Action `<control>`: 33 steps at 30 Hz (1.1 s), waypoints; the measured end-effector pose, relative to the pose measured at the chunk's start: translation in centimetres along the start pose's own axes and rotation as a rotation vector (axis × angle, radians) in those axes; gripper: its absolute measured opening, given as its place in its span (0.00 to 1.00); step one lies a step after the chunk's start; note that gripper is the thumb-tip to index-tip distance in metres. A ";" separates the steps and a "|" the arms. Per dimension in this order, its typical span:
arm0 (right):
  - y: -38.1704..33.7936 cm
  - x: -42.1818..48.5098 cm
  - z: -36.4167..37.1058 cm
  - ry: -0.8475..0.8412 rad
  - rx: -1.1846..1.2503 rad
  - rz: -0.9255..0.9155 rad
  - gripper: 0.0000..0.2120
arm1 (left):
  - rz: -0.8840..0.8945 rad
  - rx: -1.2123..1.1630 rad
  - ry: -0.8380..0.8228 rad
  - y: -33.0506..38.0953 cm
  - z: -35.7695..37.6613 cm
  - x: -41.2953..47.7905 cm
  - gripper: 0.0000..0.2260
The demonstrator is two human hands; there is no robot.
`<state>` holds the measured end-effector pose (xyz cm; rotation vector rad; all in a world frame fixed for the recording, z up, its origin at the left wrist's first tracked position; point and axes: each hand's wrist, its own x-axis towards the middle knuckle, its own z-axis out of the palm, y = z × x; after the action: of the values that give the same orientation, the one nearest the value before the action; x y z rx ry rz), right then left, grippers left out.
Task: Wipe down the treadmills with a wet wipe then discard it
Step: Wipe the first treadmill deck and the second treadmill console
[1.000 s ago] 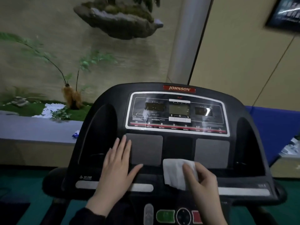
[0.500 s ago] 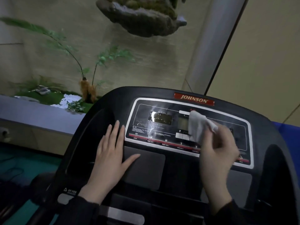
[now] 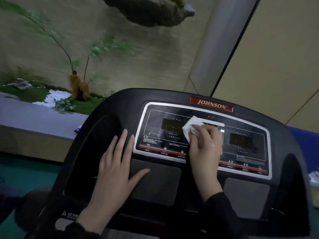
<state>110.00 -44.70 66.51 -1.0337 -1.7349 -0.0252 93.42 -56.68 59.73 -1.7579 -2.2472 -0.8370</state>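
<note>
A black treadmill console point(image 3: 120, 107) with a red JOHNSON badge fills the lower view. Its glossy display panel point(image 3: 245, 144) has a silver border. My right hand point(image 3: 205, 145) presses a white wet wipe point(image 3: 189, 125) flat against the middle of the panel, the wipe sticking out to the upper left of my fingers. My left hand point(image 3: 115, 171) lies flat with fingers spread on the console's left side, its thumb on the left grey pad point(image 3: 158, 183). A second grey pad point(image 3: 245, 195) sits at the lower right.
A grey ledge point(image 3: 34, 118) runs behind the console at left, with moss, white pebbles and a fern point(image 3: 77, 83) on it. A small blue-white object point(image 3: 78, 129) lies on the ledge. A grey pillar point(image 3: 221, 42) and beige wall stand behind; green floor lies at left.
My right hand carried the wipe from the lower ledge up onto the display panel, then slid it left across the screen. The left hand stayed flat. The view moved closer.
</note>
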 end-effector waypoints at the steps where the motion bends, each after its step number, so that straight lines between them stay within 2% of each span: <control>1: 0.0 -0.2 0.1 0.014 -0.012 0.003 0.09 | -0.003 -0.001 0.002 0.0 0.0 0.0 0.39; 5: -1.1 -0.6 1.0 0.042 0.001 0.001 0.09 | -0.009 -0.008 0.007 -0.1 0.2 0.1 0.39; 11: -2.7 -2.3 1.8 -0.091 0.009 -0.164 0.08 | -0.008 0.007 0.019 -0.1 0.2 0.1 0.39; 17: -1.6 0.3 1.4 0.016 0.053 0.015 0.06 | 0.004 0.015 0.025 -0.2 0.2 0.1 0.39; 24: -3.7 -1.9 3.0 -0.112 0.051 -0.177 0.03 | 0.008 0.006 0.034 -0.4 0.2 0.0 0.39; 30: -2.9 0.8 2.8 0.040 0.046 0.047 0.05 | 0.012 0.002 0.038 -0.5 0.4 0.0 0.39; 33: -5.1 1.0 4.6 -0.017 0.059 -0.030 0.06 | 0.010 -0.001 0.035 -0.5 0.4 0.0 0.39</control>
<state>103.11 -45.08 67.60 -0.9672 -1.7565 0.0164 93.03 -56.51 59.24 -1.7399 -2.2147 -0.8600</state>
